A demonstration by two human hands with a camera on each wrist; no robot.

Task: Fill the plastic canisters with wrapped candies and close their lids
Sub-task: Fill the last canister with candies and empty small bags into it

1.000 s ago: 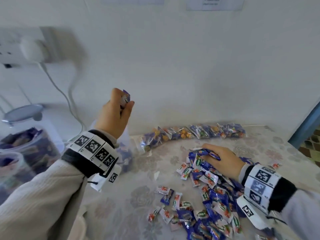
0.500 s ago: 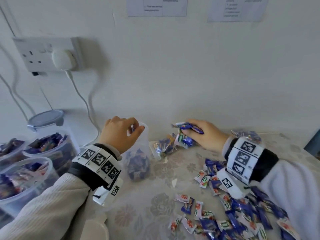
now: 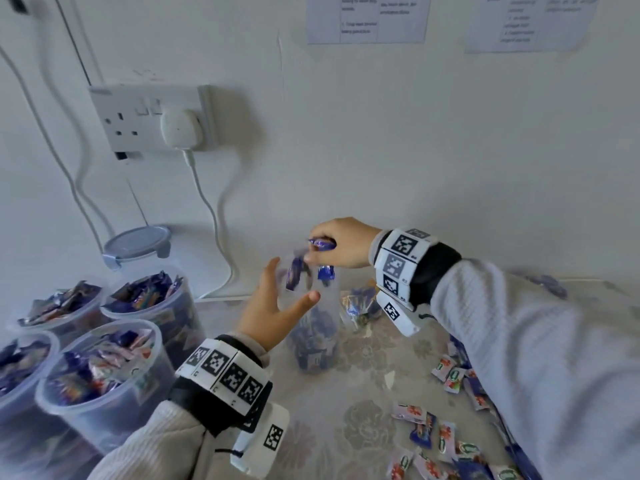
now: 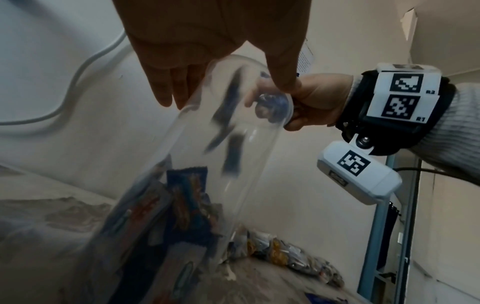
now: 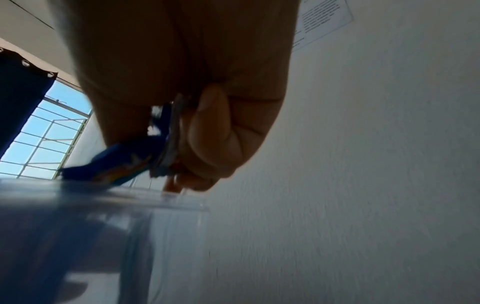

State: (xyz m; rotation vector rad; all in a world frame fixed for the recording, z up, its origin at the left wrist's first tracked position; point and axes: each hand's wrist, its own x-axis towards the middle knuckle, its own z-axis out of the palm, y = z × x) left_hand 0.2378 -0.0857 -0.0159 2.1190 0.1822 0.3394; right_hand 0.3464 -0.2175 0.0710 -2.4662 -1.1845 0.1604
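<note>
A clear plastic canister (image 3: 313,341) stands upright on the floral tablecloth, about a third full of blue wrapped candies. My left hand (image 3: 277,303) lies against its left side near the rim, fingers straight behind it and thumb in front. My right hand (image 3: 341,244) hovers just above the canister's mouth and grips a bunch of blue wrapped candies (image 3: 322,244). Two blurred candies (image 3: 296,277) hang or fall at the rim. The right wrist view shows candies (image 5: 124,164) pinched between thumb and fingers over the rim (image 5: 155,203). In the left wrist view the canister (image 4: 207,164) rises to my left fingers (image 4: 166,88).
Several open canisters (image 3: 104,368) heaped with candies stand at the left, one behind them with a grey lid (image 3: 138,240). Loose candies (image 3: 450,427) are scattered at the right. A clear bag of sweets (image 3: 360,306) lies by the wall. A plug and cable (image 3: 180,129) hang from the wall socket.
My right hand lifted a bunch of candies from the pile and carried it left to above the canister. My left hand came down from the mouth to the canister's side and spread its fingers.
</note>
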